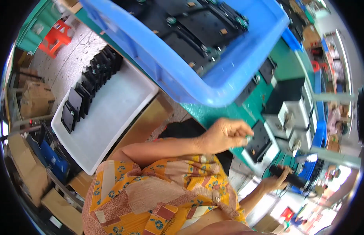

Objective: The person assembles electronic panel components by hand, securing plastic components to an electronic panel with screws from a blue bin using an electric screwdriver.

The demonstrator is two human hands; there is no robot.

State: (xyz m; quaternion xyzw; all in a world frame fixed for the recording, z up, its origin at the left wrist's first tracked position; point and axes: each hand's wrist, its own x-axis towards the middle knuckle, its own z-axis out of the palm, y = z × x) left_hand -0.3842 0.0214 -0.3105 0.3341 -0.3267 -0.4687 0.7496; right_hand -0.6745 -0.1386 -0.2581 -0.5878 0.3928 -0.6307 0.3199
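My left hand (pixel 225 136) is closed in a pinch, its fingertips at the near left edge of a black flat panel (pixel 260 141). A tiny greenish-white bit shows at the fingertips; I cannot make out what it is. The panel lies on a white pad (pixel 249 159) at the edge of the green bench (pixel 207 116). Lower right, my right hand (pixel 276 181) is wrapped round a black cylindrical electric screwdriver (pixel 293 180), which is held away from the panel and tilted.
A large blue bin (pixel 225 88) with several black panels (pixel 201 27) stands on the bench. White boxy devices (pixel 285 117) sit beyond the panel. To the left, a white tray (pixel 111 113) carries a row of black parts (pixel 86 90). Cardboard boxes (pixel 35 98) line the far left.
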